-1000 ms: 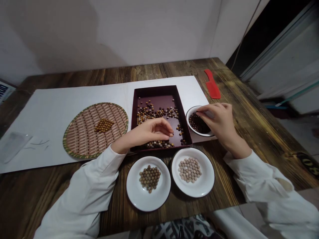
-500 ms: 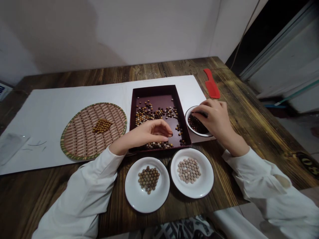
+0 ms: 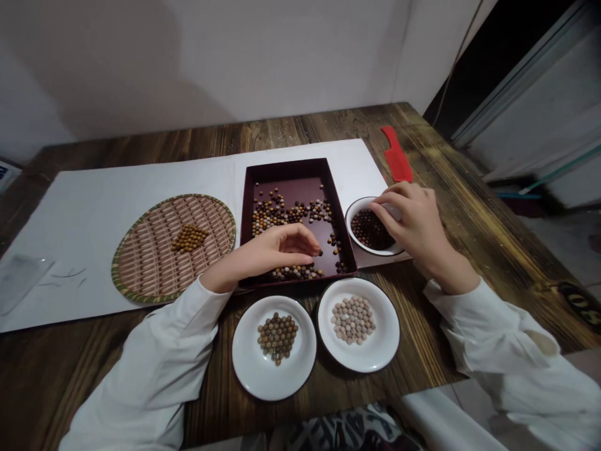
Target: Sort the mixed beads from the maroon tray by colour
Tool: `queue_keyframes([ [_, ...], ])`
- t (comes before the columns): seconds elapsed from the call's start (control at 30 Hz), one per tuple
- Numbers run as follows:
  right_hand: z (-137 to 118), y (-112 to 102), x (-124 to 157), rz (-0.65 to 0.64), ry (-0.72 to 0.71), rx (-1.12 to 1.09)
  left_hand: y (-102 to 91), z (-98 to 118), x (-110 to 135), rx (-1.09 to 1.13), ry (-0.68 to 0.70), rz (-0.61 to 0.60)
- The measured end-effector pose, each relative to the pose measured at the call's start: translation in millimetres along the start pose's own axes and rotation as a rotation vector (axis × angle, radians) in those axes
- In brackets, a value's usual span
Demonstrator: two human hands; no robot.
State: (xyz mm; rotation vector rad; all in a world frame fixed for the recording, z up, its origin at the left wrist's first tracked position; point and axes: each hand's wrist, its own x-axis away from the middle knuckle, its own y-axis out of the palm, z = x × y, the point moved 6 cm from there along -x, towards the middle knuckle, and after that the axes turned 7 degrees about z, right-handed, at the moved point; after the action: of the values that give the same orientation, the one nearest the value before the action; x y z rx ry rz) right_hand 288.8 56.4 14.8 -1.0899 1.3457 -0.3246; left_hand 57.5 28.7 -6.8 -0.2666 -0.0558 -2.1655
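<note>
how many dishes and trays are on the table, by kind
white plates: 2
white bowl: 1
maroon tray: 1
woven round tray: 1
total: 5

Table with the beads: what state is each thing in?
Left hand, curled above tray
Right hand, resting on bowl
Tray, beads scattered inside
Bowl, packed with dark beads
Woven plate, small tan cluster on it
Left white plate, brown beads heaped
Right white plate, pale beads heaped
</note>
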Motion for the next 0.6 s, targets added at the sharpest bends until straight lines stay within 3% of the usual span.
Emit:
queue_keyframes([
  [0.27,8.6,1.8,7.3,-0.152,-0.186,0.125,-1.3,1.5,0.2,-0.02,0.003,0.009],
  [0.6,5.7,2.2,6.4,-0.148,-0.178,0.13,-1.3,1.3,0.5,-0.047,0.017,0.014],
])
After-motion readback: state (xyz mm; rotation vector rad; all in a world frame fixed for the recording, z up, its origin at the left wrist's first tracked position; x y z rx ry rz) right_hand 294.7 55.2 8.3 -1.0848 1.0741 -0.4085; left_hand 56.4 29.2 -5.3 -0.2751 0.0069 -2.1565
